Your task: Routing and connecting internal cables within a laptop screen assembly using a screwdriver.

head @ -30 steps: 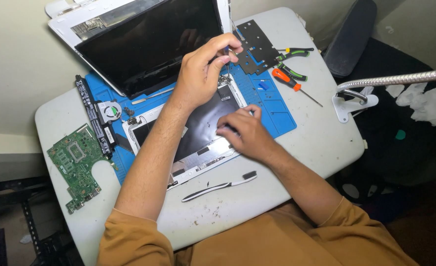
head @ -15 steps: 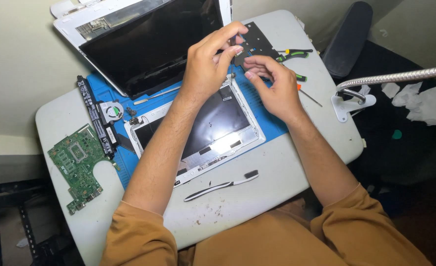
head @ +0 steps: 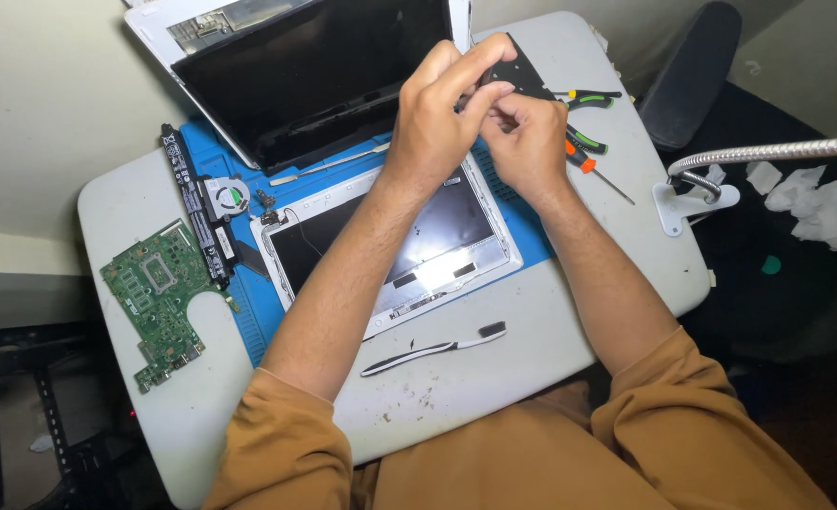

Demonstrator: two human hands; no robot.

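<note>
Two hands are meeting over a stripped laptop on a small grey table (head: 570,312).

Both forearms are reaching up from six o'clock, and the left hand (head: 435,118) and right hand (head: 529,142) are pinching together on something tiny at twelve o'clock of the open laptop base (head: 390,250); what it is I cannot tell, as the fingers are hiding it. They are hovering above the blue work mat (head: 248,316), probably so a dropped part lands there. A green motherboard (head: 157,302) is lying at nine o'clock, a black-and-white brush (head: 435,348) at six, screwdrivers (head: 589,156) at two.
</note>
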